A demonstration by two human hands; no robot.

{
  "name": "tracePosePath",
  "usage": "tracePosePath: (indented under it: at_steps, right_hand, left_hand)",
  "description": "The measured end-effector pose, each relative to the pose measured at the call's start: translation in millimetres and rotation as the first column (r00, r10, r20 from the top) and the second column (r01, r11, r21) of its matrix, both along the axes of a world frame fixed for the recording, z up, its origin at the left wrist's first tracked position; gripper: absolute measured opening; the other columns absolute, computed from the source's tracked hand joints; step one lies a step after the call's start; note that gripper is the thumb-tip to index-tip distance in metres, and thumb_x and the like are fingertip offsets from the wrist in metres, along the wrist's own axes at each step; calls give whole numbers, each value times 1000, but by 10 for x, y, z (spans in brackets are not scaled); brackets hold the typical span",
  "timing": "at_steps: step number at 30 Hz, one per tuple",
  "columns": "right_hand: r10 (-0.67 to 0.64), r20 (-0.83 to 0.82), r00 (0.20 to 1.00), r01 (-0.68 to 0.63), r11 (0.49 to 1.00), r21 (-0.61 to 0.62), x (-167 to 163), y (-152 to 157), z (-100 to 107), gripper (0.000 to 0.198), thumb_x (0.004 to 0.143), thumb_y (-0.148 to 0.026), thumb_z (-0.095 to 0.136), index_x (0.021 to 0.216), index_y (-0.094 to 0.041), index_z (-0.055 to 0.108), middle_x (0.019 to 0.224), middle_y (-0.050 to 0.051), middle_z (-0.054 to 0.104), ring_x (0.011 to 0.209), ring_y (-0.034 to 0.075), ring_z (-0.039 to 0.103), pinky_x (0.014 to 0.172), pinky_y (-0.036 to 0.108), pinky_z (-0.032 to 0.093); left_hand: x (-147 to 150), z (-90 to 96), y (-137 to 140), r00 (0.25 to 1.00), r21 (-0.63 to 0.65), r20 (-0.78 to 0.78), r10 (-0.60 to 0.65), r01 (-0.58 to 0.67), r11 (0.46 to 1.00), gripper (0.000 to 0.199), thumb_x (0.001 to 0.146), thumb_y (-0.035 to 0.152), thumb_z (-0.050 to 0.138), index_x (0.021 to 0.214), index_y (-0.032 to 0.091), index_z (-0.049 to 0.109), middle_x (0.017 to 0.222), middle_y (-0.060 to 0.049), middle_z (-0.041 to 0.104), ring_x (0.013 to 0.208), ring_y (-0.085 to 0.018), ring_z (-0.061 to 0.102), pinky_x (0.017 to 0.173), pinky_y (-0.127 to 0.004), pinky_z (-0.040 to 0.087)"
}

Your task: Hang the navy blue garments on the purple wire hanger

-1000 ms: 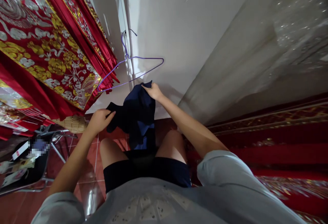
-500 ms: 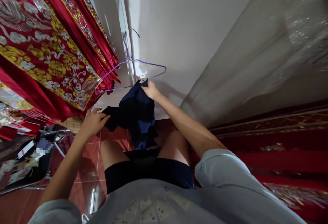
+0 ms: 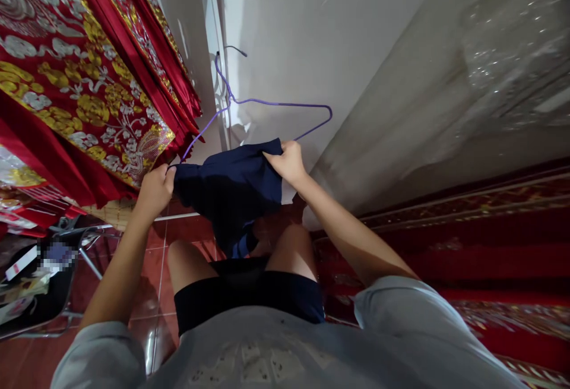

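Observation:
A dark navy garment is stretched between my two hands, its lower part hanging toward my knees. My left hand pinches its left upper corner, close to the left end of a purple hanger. With thumb and fingers, my right hand grips the garment's upper edge at the right. The hanger hangs by its hook in front of a pale wall, and its bottom bar is hidden behind the cloth. What kind of garment it is, I cannot tell. A patch of lighter blue shows at its lower end.
Red embroidered cloths hang at the left. Below them stands a dark chair with small items on it. Grey plastic sheeting covers the right side, above red fabric. The floor is red tile.
My left hand has closed on the garment's corner. My right hand has moved right, and the bunched cloth is now spread wide. The hanger has turned, its right end reaching further right.

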State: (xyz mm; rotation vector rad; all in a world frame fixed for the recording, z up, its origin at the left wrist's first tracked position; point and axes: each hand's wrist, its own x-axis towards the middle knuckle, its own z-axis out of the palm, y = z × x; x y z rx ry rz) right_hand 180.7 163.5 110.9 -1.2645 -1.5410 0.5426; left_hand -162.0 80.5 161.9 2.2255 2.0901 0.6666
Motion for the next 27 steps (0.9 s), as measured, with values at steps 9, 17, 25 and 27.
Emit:
tracePosePath:
  at_steps: [9, 17, 25, 27]
  right_hand:
    - [8, -31, 1000, -8, 1000, -22, -24, -51, -4, 38, 71, -30, 65, 51, -22, 33, 55, -4, 31, 55, 10, 34, 52, 28, 30]
    - [39, -71, 997, -41, 999, -23, -245, -151, -139, 37, 73, -37, 65, 52, -24, 38, 55, 0, 47, 58, 15, 48, 55, 30, 43]
    - [-139, 32, 990, 127, 963, 239, 474, 6, 119, 49, 86, -39, 62, 132, -21, 57, 109, 11, 71, 97, 28, 69, 89, 46, 56]
    - [-209, 15, 978, 201, 954, 224, 644, 133, 164, 56, 89, -40, 61, 139, -20, 50, 103, 10, 70, 95, 30, 70, 85, 48, 57]
  left_hand:
    - [-85, -60, 22, 994, -19, 60, -93, 94, 995, 35, 97, 42, 43, 67, 23, 47, 65, -3, 56, 65, -20, 54, 68, -32, 41]
    - [305, 294, 272, 901, 300, 154, -406, 348, 888, 30, 101, 39, 46, 121, 20, 58, 106, -8, 69, 97, -22, 65, 94, -35, 50]
    - [253, 328, 614, 845, 316, 58, -531, 490, 813, 29, 103, 35, 40, 103, 19, 64, 101, -9, 69, 95, -23, 64, 94, -38, 51]
    - [256, 330, 643, 842, 301, 13, -539, 511, 805, 26, 102, 33, 40, 97, 19, 62, 97, -9, 66, 94, -24, 62, 93, -40, 51]
